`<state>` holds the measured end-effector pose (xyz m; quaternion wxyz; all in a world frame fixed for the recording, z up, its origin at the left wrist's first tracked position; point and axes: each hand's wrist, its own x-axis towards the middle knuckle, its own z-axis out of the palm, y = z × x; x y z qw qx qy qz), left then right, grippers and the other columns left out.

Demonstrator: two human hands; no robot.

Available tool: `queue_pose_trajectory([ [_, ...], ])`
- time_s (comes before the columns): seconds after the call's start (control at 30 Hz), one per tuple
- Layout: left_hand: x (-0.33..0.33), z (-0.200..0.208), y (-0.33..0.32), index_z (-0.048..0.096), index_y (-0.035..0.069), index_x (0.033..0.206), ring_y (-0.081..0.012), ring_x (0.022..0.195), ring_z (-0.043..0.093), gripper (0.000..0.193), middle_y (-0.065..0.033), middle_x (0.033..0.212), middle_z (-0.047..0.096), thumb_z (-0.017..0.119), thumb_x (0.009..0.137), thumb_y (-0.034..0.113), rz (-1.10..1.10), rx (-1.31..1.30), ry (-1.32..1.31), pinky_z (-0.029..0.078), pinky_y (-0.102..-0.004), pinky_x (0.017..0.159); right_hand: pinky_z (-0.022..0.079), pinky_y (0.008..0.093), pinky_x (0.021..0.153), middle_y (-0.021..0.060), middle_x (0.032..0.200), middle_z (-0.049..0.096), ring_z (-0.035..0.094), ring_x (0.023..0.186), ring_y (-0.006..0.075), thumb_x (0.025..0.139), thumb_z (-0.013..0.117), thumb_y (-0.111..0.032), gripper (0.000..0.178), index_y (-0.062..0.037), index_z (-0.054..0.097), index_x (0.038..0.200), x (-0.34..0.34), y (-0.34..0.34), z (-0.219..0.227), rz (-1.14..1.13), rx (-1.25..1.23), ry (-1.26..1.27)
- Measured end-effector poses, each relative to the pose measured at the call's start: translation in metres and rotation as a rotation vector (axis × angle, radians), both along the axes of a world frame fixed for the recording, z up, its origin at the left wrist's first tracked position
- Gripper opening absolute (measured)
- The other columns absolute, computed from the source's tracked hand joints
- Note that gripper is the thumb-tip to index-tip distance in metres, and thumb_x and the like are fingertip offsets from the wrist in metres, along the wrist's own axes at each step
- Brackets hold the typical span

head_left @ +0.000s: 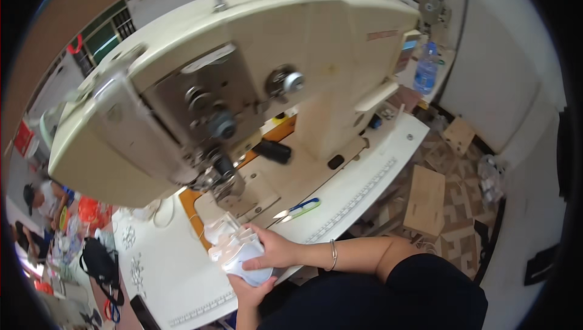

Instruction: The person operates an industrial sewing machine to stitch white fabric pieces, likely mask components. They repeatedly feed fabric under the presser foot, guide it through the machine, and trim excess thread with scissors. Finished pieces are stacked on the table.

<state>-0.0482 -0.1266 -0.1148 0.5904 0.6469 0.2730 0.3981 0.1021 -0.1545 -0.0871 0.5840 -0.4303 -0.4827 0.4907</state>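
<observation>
In front of the sewing machine's needle area, both my hands close on a white and pale pink bra [243, 251] with rounded cups, bunched together. My right hand [271, 248] grips it from the right, thumb across the front of a cup. From below, my left hand [248, 292] holds the lower edge, its fingers partly hidden by the fabric. The cream industrial sewing machine [340, 38] rises just beyond, its presser foot area [225, 184] close above the fabric. Thread snips [297, 209] with blue and green handles lie on the white table right of my hands.
Small white pieces [136, 269] are scattered on the table's left side. A phone [144, 313] and a black bag [101, 263] are at the left edge. A blue-tinted water bottle [426, 70] stands back right; a wooden board [425, 201] is below. Another person [45, 201] sits far left.
</observation>
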Motion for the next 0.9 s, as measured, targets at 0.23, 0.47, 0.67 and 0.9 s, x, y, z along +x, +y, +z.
queue_pose_trajectory([
  [0.23,-0.016,-0.005,0.024,0.024,0.0,0.13,-0.0249,0.113,0.043,0.102,-0.0115,0.122,0.041,0.081,0.053,0.035,0.17,-0.048,-0.27,0.037,-0.0387,0.094,0.044,0.0301,0.085,0.0116,0.1,0.057,0.056,0.097,0.0187,0.079,0.066,-0.019,0.036,-0.0002,0.055,0.108,0.079,-0.035,-0.035,-0.236,0.073,-0.46],
  [0.47,-0.073,-0.013,0.046,0.026,0.001,0.13,-0.0239,0.112,0.045,0.092,-0.0092,0.122,0.044,0.078,0.06,0.032,0.366,-0.047,-0.397,0.037,-0.0382,0.095,0.047,0.0197,0.067,0.0049,0.083,0.061,0.057,0.072,0.0073,0.081,0.06,-0.005,0.014,0.0025,0.06,0.093,0.131,-0.072,-0.053,-0.647,-0.132,-0.218],
  [0.67,-0.097,-0.004,0.034,0.021,0.001,0.132,-0.023,0.119,0.037,0.106,-0.0094,0.127,0.037,0.081,0.053,0.039,0.517,-0.079,-0.403,0.029,-0.0376,0.1,0.048,0.024,0.065,0.0069,0.079,0.062,0.059,0.07,0.0132,0.079,0.062,-0.009,0.016,0.0013,0.061,0.091,0.102,-0.011,0.008,-0.341,-0.074,-0.611],
  [0.9,-0.113,-0.013,0.033,0.025,0.002,0.131,-0.0227,0.116,0.041,0.098,-0.009,0.125,0.04,0.08,0.056,0.033,0.464,-0.12,-0.439,0.034,-0.037,0.096,0.045,0.0368,0.077,0.0116,0.09,0.056,0.054,0.089,0.0289,0.078,0.058,-0.013,0.017,-0.0016,0.059,0.091,-0.012,0.087,0.008,0.049,0.387,-1.071],
])
